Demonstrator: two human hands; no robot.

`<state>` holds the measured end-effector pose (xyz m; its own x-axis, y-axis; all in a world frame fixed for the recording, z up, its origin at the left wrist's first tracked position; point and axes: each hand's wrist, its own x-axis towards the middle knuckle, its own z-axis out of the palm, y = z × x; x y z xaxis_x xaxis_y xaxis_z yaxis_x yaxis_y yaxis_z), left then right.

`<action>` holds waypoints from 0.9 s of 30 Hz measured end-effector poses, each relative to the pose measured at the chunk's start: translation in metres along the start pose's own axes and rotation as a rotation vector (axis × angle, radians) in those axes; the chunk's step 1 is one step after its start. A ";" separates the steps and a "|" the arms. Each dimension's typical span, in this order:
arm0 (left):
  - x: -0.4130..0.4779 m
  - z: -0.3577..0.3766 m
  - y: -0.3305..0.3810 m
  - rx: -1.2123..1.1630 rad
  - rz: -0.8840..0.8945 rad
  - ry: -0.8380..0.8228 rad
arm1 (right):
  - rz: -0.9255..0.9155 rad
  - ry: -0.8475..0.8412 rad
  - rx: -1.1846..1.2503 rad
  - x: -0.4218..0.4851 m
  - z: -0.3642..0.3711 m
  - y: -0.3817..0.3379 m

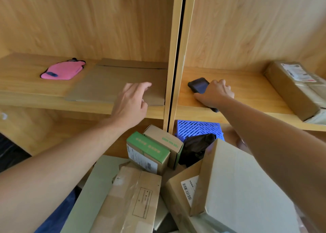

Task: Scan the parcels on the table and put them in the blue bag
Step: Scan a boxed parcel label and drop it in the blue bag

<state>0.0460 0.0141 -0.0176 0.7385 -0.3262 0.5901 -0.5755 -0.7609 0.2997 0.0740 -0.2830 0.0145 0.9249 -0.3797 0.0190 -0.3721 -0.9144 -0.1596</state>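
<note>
My right hand (pixel 216 94) grips a black handheld scanner (pixel 198 85) that lies on the right wooden shelf (pixel 247 84). My left hand (pixel 131 101) hovers with loose fingers over the front edge of a flat cardboard sheet (pixel 112 81) on the left shelf, holding nothing. Below the shelves lies a heap of parcels: two green-topped cartons (pixel 150 150), a taped brown box (pixel 134 197), a labelled brown box (pixel 181 194) and a large pale box (pixel 238 188). A strip of blue fabric (pixel 58 213) shows at the lower left; I cannot tell if it is the bag.
A pink pouch (pixel 63 70) lies at the left of the left shelf. A taped brown parcel (pixel 292 86) with a label sits at the right end of the right shelf. A blue plastic crate (pixel 197 127) and a black bag (pixel 197 148) stand behind the heap. A vertical post (pixel 173 56) divides the shelves.
</note>
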 end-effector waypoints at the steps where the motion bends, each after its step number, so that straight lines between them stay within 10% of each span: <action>1: -0.005 -0.001 0.001 0.002 0.010 -0.007 | -0.004 0.010 0.024 -0.003 -0.002 0.000; 27: -0.126 0.023 0.153 -0.227 0.620 -0.357 | 0.255 0.155 0.099 -0.287 -0.001 0.117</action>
<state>-0.1271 -0.0737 -0.0638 0.3024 -0.8489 0.4335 -0.9528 -0.2568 0.1618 -0.2352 -0.2814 -0.0090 0.7768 -0.6192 0.1148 -0.5744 -0.7713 -0.2741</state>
